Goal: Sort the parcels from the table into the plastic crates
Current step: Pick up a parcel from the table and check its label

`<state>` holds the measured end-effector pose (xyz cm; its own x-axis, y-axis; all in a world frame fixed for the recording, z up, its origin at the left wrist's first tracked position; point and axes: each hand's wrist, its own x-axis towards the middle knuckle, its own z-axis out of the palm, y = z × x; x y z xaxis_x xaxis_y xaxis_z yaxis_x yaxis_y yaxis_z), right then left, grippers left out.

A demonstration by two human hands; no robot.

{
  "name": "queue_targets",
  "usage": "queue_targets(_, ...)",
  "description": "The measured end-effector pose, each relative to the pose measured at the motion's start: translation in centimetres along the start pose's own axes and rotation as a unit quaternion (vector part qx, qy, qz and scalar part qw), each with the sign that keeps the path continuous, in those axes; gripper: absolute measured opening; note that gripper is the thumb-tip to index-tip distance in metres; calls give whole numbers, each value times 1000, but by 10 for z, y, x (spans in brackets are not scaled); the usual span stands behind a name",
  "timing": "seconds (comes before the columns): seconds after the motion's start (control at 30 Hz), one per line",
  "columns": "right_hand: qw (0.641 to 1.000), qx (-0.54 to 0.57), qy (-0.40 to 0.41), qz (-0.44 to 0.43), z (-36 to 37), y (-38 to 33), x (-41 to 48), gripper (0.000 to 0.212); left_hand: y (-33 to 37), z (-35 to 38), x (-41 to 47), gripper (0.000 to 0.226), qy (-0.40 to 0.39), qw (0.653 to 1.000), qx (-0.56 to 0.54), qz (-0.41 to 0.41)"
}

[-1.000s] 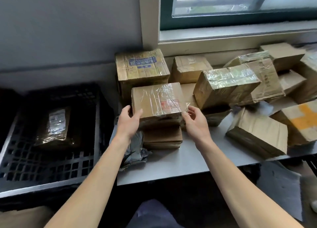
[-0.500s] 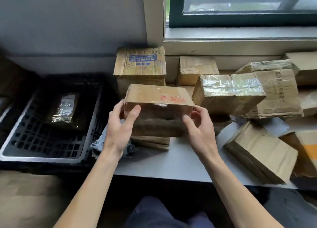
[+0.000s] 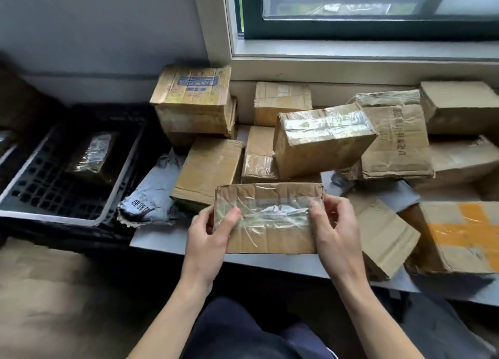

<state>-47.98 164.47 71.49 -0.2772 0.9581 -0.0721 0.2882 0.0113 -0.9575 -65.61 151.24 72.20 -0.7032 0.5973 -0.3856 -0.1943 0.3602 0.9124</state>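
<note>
Now, creased brown cardbd parcel (image 3: pixel 270 239), clear-taped, left hand (image 3: pixel 208 239), right hand (image 3: pixel 337 231) gripping ends

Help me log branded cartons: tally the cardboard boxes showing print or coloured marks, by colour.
Blue-printed box: 1
Orange-marked box: 1
Dark-lettered box: 1
Total: 3

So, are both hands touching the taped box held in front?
Touching. The head view shows the left hand with its thumb across the front of the taped box, and the right hand gripping its right edge.
</note>
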Motion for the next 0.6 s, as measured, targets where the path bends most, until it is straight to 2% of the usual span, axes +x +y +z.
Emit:
queue_targets(0.2, 994, -56, -42, 81, 13, 64, 19, 19, -65, 19, 41, 76, -19, 995, 52, -85)
queue_targets(0.33, 981, -109, -94, 131, 21, 107, 34, 65, -71, 23, 59, 48, -50, 989, -13, -137)
queue_targets(0.4, 978, -135, -108, 119, 25, 117, 34, 62, -83, 22, 66, 44, -26, 985, -18, -167)
queue_targets(0.5, 980, -145, -115, 79, 26, 110, 29, 42, -97, 22, 70, 41, -39, 980, 15, -194)
queue_targets(0.6, 977, -155, -111, 90, 30, 107, 31, 43, -103, 27, 68, 42, -57, 974, -9, -219)
